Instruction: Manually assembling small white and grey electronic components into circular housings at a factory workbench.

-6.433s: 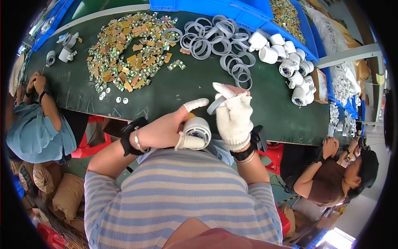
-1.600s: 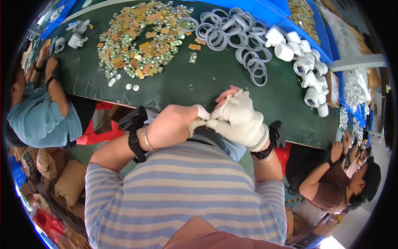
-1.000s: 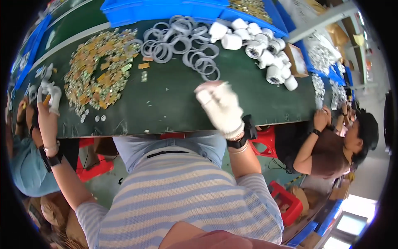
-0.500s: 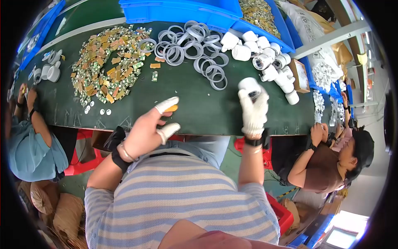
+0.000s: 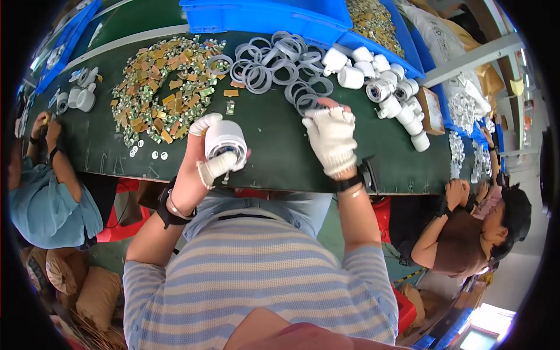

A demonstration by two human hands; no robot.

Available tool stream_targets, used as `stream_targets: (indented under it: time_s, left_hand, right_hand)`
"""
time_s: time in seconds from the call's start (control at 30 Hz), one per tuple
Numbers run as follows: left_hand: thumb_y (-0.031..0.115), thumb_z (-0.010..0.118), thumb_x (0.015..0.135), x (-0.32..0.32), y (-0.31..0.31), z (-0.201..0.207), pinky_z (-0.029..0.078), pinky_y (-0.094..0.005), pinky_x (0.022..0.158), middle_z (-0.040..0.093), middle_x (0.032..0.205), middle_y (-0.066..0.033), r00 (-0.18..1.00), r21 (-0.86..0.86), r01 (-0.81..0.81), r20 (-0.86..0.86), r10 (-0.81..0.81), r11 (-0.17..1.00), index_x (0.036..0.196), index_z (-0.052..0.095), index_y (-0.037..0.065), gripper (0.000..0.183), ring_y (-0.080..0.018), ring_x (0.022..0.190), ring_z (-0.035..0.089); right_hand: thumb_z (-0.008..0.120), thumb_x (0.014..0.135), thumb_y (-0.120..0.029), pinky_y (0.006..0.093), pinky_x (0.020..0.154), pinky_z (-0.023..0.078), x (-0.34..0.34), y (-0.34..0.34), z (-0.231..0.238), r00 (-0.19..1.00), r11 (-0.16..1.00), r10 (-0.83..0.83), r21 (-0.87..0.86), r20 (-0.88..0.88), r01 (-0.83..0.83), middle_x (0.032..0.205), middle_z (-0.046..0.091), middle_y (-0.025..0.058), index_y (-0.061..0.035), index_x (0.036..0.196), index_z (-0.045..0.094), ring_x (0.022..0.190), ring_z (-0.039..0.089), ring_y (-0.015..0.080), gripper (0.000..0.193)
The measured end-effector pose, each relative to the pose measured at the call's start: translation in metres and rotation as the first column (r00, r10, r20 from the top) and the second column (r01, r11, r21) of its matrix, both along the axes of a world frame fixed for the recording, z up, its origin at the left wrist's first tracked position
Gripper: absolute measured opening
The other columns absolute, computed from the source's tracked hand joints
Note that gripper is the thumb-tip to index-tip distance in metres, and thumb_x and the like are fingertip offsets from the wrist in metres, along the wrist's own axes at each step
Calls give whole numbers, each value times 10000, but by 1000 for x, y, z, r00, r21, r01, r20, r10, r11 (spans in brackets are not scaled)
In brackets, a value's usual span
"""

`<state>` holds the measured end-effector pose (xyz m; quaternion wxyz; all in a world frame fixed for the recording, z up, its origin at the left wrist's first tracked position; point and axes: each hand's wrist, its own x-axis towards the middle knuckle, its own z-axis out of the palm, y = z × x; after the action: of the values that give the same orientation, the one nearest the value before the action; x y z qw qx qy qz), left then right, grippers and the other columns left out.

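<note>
My left hand (image 5: 195, 160), with finger cots on some fingers, is closed around a white cylindrical housing (image 5: 225, 137). The housing's open end with dark inner parts faces me, and my thumb lies across it. At the near end of a pile of translucent plastic rings (image 5: 283, 73), my right hand (image 5: 331, 137) in a white knitted glove has its fingers curled on a ring (image 5: 305, 103). The glove hides part of that ring. More white housings (image 5: 402, 111) are heaped to the right of the rings, some showing round dark-rimmed ends.
A large heap of small circuit boards (image 5: 166, 87) covers the left of the green table (image 5: 265, 157). Blue bins (image 5: 262, 16) stand at the back, one full of boards (image 5: 376, 26). A small carton (image 5: 431, 111) sits at right. Co-workers sit at left (image 5: 52, 198) and right (image 5: 455, 239).
The white housing has passed from my right hand to my left, which has closed round it. My right hand has moved left to the rings. The view has shifted slightly.
</note>
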<state>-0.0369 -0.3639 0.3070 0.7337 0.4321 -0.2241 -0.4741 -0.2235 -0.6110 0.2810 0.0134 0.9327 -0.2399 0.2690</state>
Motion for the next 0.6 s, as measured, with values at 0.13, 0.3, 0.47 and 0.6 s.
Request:
stream_targets:
  time_s: [0.13,0.3,0.47,0.6]
  left_hand:
    - [-29,805,841,19,26,-1,528,-349,973,586,1292,-72,852,35,130,507,-130,991,1467,432,110,742,-167,1156,608]
    - [1,817,659,33,26,29,562,-357,903,653,1286,-111,352,283,287,858,-375,915,1505,540,220,916,-297,1072,685]
    - [49,783,613,24,17,42,568,-406,797,648,1192,-83,116,413,282,881,-458,866,1486,564,266,926,-340,989,671]
    - [93,789,662,17,16,35,565,-431,747,647,1088,-75,38,353,300,924,-381,886,1405,622,243,776,-339,950,684]
  right_hand:
    - [846,642,-3,422,935,489,-7,41,29,962,953,239,159,130,-258,1364,663,88,-246,933,778,1129,622,355,385]
    - [776,681,74,401,922,524,-15,70,44,926,828,350,417,142,-376,1358,655,62,-237,893,766,1162,630,336,376]
    - [722,753,90,413,897,537,-10,73,44,895,750,389,489,219,-446,1278,692,63,-193,935,733,1132,639,338,336]
    - [719,758,34,425,850,518,-2,71,34,817,719,476,391,327,-575,1253,688,88,-149,1127,741,1053,643,346,413]
